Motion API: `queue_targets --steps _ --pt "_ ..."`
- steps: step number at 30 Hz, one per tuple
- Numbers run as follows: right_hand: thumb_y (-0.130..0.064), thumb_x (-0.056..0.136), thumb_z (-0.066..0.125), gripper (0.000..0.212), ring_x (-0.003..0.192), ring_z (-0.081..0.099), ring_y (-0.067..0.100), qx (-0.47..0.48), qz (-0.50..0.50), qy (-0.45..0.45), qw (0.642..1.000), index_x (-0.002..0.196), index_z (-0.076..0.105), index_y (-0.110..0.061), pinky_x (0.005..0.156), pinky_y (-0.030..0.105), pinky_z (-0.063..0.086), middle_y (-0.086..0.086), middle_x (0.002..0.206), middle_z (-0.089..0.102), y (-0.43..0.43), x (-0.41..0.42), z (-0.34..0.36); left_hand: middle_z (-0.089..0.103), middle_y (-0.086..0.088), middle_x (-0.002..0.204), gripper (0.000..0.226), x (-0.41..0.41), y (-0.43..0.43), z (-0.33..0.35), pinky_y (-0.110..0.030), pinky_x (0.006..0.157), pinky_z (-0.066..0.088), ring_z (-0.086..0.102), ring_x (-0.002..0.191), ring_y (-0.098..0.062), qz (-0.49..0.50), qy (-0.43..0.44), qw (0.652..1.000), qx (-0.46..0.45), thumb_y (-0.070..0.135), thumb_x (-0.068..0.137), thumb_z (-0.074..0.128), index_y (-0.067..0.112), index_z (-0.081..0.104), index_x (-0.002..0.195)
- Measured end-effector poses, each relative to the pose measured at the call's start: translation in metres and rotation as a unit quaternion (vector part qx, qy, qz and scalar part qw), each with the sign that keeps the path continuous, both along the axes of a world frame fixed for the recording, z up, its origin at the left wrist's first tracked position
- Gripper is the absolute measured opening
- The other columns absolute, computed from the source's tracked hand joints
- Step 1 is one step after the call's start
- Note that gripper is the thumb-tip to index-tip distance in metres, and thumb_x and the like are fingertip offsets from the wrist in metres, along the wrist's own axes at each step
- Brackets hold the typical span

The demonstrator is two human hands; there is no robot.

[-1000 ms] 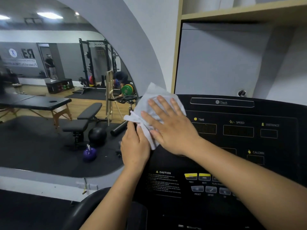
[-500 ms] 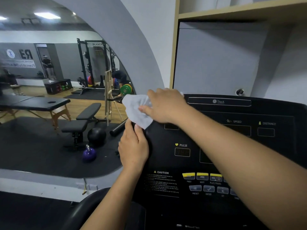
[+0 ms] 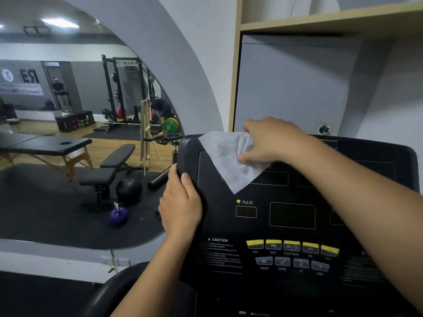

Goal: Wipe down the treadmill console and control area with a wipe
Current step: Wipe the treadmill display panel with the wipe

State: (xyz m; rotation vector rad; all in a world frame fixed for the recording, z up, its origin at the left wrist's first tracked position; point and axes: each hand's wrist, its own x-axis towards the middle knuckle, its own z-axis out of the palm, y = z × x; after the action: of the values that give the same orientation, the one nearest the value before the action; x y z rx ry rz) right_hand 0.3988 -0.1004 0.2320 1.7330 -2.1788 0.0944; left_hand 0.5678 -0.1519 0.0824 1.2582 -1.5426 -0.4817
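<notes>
The black treadmill console (image 3: 286,225) fills the lower right, with dark display windows, a PULSE label and rows of yellow and grey buttons (image 3: 291,245). My right hand (image 3: 272,140) pinches a white wipe (image 3: 229,159) at the console's top edge; the wipe hangs down over the upper left display area. My left hand (image 3: 180,202) grips the console's left edge, thumb on the front face. My right forearm hides part of the console's right side.
A large arched mirror (image 3: 80,133) to the left reflects a gym with a bench, a massage table, a squat rack and a purple kettlebell. A wooden shelf (image 3: 332,21) and a white wall stand right behind the console. A black handrail (image 3: 119,287) curves below my left arm.
My right hand slid the wipe from the console's top left corner rightward along the top edge, and the wipe now drapes down. The left hand kept its grip on the left edge.
</notes>
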Motion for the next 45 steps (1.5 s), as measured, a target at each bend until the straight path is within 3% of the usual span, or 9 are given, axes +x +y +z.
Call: queue_targets --steps 6,10,14,21,26,29,38,41,45 --pt "-0.072 0.072 0.063 0.051 0.089 0.058 0.024 0.027 0.131 -0.052 0.990 0.091 0.055 -0.025 0.065 0.032 0.042 0.000 0.097 0.061 -0.061 0.045 0.000 0.059 -0.013 0.136 0.044 0.004 -0.001 0.000 -0.045 0.093 0.036 0.052 0.122 -0.038 -0.011 -0.003 1.000 -0.011 0.030 0.104 0.033 0.018 0.038 0.146" --pt "-0.071 0.089 0.037 0.058 0.106 0.057 0.027 -0.084 0.136 -0.007 0.987 0.120 0.051 -0.024 0.074 0.037 0.039 0.005 0.120 0.060 -0.062 0.043 -0.021 0.058 -0.014 0.137 0.045 0.004 -0.002 -0.001 -0.046 0.094 0.038 0.052 0.122 -0.039 -0.007 0.001 1.000 -0.012 0.031 0.104 0.033 0.018 0.039 0.146" --pt "-0.052 0.090 0.055 0.046 0.113 0.052 0.020 -0.154 0.266 -0.040 0.951 0.128 0.050 -0.026 0.084 0.034 0.045 -0.002 0.125 0.056 -0.037 0.020 -0.024 0.057 -0.013 0.139 0.045 0.001 -0.001 0.000 -0.045 0.093 0.038 0.052 0.122 -0.038 0.000 0.005 1.000 -0.009 0.031 0.104 0.033 0.019 0.038 0.147" --pt "-0.067 0.094 0.026 0.054 0.083 0.053 0.028 -0.074 0.099 0.045 0.991 0.091 0.052 -0.020 0.066 0.035 0.038 0.009 0.093 0.061 -0.029 -0.009 -0.013 0.059 -0.012 0.136 0.046 0.001 -0.002 -0.001 -0.047 0.091 0.040 0.055 0.116 -0.040 0.002 -0.008 1.000 -0.015 0.033 0.102 0.030 0.020 0.038 0.146" --pt "-0.063 0.096 0.021 0.055 0.093 0.061 0.032 -0.119 0.151 0.115 0.975 0.108 0.051 -0.018 0.066 0.036 0.032 0.007 0.106 0.066 -0.057 0.036 -0.032 0.057 -0.012 0.139 0.047 0.001 -0.002 0.001 -0.046 0.093 0.039 0.054 0.119 -0.040 0.003 -0.013 1.000 -0.015 0.032 0.103 0.031 0.017 0.037 0.147" --pt "-0.059 0.097 0.030 0.051 0.099 0.059 0.031 -0.142 0.175 0.115 0.967 0.115 0.053 -0.017 0.068 0.036 0.030 0.007 0.112 0.064 -0.073 0.058 -0.043 0.066 -0.013 0.121 0.039 0.003 -0.003 -0.002 -0.048 0.083 0.043 0.058 0.105 -0.041 -0.004 -0.011 1.000 -0.028 0.033 0.101 0.030 0.015 0.047 0.131" --pt "-0.070 0.092 0.018 0.057 0.081 0.058 0.026 -0.178 0.100 0.069 0.976 0.097 0.048 -0.022 0.064 0.034 0.038 0.000 0.088 0.061 -0.018 -0.030 -0.041 0.065 -0.009 0.124 0.036 0.008 -0.006 0.006 -0.040 0.089 0.040 0.057 0.114 -0.033 -0.026 0.037 0.998 -0.037 0.022 0.100 0.041 0.019 0.050 0.135" --pt "-0.070 0.090 0.011 0.064 0.070 0.052 0.022 -0.197 0.063 0.090 0.974 0.098 0.050 -0.020 0.060 0.032 0.034 -0.002 0.079 0.056 -0.002 -0.054 -0.043 0.060 -0.007 0.129 0.042 0.006 -0.015 0.029 -0.038 0.093 0.039 0.053 0.116 -0.027 -0.017 -0.020 0.991 -0.131 0.016 0.092 0.047 0.014 0.050 0.134" --pt "-0.069 0.092 0.015 0.063 0.086 0.060 0.029 -0.186 0.060 0.087 0.977 0.101 0.053 -0.020 0.065 0.035 0.035 0.004 0.095 0.066 -0.008 -0.045 -0.039 0.062 -0.009 0.124 0.037 -0.009 -0.038 0.069 -0.044 0.101 0.039 0.055 0.114 -0.028 -0.068 -0.107 0.959 -0.254 0.019 0.091 0.044 0.008 0.059 0.123"
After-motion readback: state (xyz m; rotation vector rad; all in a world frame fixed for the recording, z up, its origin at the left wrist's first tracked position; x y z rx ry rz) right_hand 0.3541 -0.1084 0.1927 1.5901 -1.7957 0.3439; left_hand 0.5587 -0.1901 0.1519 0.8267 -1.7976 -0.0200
